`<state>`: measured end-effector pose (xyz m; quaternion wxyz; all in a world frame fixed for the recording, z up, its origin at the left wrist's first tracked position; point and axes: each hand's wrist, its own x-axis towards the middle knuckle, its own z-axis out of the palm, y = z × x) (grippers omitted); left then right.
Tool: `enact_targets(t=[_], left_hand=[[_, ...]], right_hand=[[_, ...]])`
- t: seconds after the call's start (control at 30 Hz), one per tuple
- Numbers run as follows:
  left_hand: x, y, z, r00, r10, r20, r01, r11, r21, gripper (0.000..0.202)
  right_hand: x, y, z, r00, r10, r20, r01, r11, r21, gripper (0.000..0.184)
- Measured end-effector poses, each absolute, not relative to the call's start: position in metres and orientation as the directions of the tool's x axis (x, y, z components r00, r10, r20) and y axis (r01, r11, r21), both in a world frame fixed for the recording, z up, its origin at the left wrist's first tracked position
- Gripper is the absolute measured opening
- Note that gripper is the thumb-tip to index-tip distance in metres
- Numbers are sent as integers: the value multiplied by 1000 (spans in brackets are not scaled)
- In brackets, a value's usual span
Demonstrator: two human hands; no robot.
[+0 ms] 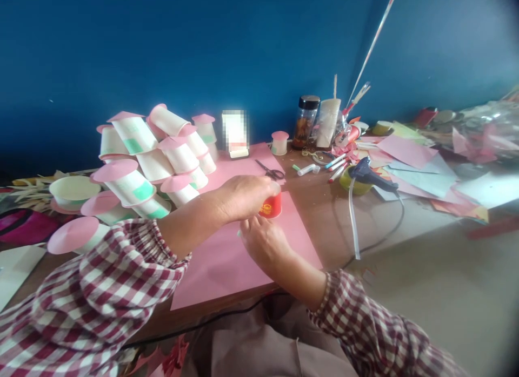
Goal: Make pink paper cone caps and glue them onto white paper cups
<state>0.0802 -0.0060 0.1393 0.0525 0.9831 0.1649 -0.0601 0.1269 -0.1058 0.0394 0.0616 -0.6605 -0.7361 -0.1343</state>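
Observation:
My left hand [243,196] is curled over a small red paper cup [271,206] standing upside down on a pink paper sheet [227,269]. My right hand [263,242] sits just below the cup with its fingers closed. A thin pale tip shows at its left side, and I cannot make out what it is. Both sleeves are red and white check.
A pile of white cups with pink cone tops [141,166] fills the left. Scissors [271,172] lie behind the cup. A glue gun [367,172] with its cable, a jar [305,122], markers and loose coloured papers [409,150] crowd the right. Blue wall behind.

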Motion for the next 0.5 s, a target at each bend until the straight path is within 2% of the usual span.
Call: enact_targets(t=[0.2, 0.5], left_hand=[[80, -4, 135, 937, 331, -113, 340, -938, 68, 29], [80, -5, 135, 936, 331, -116, 338, -940, 43, 35]], right_hand=[[128, -104, 34, -77, 965, 252, 997, 73, 24, 23], [127, -109, 34, -83, 956, 280, 997, 81, 20, 22]])
